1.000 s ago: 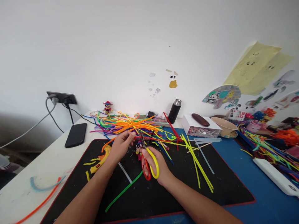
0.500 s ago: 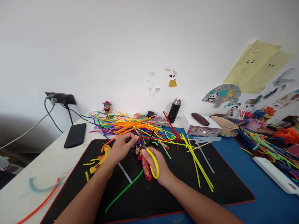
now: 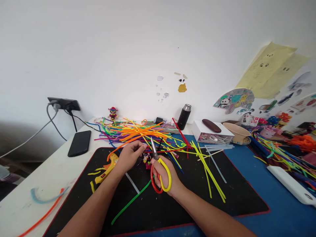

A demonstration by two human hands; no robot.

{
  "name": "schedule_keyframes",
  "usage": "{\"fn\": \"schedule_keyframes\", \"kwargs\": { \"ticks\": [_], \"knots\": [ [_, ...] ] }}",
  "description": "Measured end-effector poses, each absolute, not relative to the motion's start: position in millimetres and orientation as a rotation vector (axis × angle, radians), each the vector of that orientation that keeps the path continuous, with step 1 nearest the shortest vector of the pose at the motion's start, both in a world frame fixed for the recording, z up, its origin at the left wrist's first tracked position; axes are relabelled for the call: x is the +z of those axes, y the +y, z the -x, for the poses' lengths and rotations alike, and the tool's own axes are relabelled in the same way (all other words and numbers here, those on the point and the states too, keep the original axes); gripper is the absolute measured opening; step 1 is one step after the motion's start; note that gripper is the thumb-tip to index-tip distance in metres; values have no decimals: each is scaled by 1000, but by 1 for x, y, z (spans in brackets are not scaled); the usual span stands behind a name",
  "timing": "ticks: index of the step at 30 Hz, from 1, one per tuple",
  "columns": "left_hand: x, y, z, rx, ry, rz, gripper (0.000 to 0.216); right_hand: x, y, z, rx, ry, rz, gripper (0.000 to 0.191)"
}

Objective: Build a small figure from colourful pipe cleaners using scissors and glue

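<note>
My right hand (image 3: 170,176) grips scissors (image 3: 154,149) by their red and yellow handles, blades pointing up and away and looking closed. Left of the blades, my left hand (image 3: 130,154) has thumb and forefinger pinched together; whatever sits at the fingertips is too small to make out. A red pipe cleaner (image 3: 172,151) runs rightward behind the scissors. Partly hidden between the hands, a small colourful figure (image 3: 147,159) rests on the black mat (image 3: 177,207). Below them lies a green pipe cleaner (image 3: 127,208). A yellow glue gun (image 3: 108,169) is beside my left forearm.
Orange and mixed pipe cleaners (image 3: 138,132) are heaped at the back, near a black bottle (image 3: 184,118) and a figurine (image 3: 113,113). Yellow pipe cleaners (image 3: 211,174) and a white box (image 3: 197,130) stand to the right. A phone (image 3: 79,143) lies at left.
The scissors have moved slightly right and away from my left fingertips, and their blades have come together. The red pipe cleaner now sits a little lower. My left hand has barely moved.
</note>
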State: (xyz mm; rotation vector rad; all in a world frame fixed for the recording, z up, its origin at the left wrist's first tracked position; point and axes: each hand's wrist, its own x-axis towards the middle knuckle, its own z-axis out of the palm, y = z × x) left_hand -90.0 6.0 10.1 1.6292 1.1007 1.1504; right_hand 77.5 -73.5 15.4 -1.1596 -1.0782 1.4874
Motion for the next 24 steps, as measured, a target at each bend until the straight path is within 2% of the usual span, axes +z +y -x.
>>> {"fn": "schedule_keyframes", "kwargs": {
  "ticks": [13,24],
  "knots": [
    [11,5,88,1080,1062,-1617,50,8,-66,-106,1366,-1003,1186,53],
    [2,-5,75,924,968,-1673,39,1,-57,-119,1440,-1158,1151,48]
  ]
}}
